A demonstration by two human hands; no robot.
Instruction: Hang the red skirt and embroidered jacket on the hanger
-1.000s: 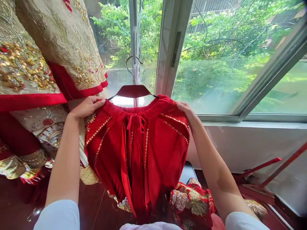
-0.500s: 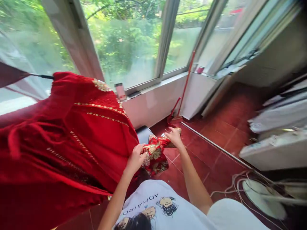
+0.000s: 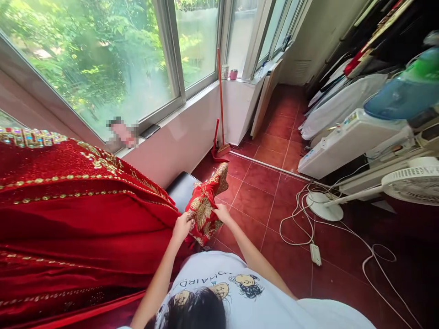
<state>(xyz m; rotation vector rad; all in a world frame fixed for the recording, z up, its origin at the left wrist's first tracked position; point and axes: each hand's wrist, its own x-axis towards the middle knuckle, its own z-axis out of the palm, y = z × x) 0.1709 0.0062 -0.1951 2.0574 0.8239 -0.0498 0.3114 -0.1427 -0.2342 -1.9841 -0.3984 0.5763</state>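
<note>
A large red dress with rows of gold beads and a jewelled edge fills the left side. At its right end, a section of red cloth with gold embroidery is stretched between my hands; it looks like a sleeve, though where it joins the dress is partly hidden. My left hand is closed on the left edge of this cloth. On the opposite edge, my right hand pinches the fabric. The far gold end of the cloth points up and away over the floor.
Beyond the cloth are a dark seat and a red broom against the low wall. A phone lies on the sill. To the right, a white fan and loose cables occupy the tiled floor.
My right hand has shifted nearer to my left and lower along the cloth. The gold end now stands out beyond both hands. The view has turned to the right.
</note>
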